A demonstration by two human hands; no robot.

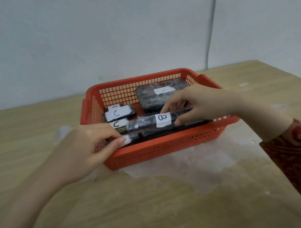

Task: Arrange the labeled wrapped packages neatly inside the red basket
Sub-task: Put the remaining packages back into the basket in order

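Observation:
A red basket [166, 146] stands on the table and holds several black wrapped packages with white labels. My right hand [204, 102] grips the long package labeled B [147, 124] near its right end, along the basket's front. My left hand [87, 147] reaches over the front left corner, its fingertips pinching a low package with a white label [128, 140]. At the back left lies a package labeled C [119, 112], with another C package [119, 124] in front of it. A large flat package [155, 95] fills the back right.
The basket sits on a wooden table [153, 203] with pale worn patches. A white wall stands close behind, with a grey cable [211, 28] running down it at the right. Patterned dark red sleeves cover both forearms.

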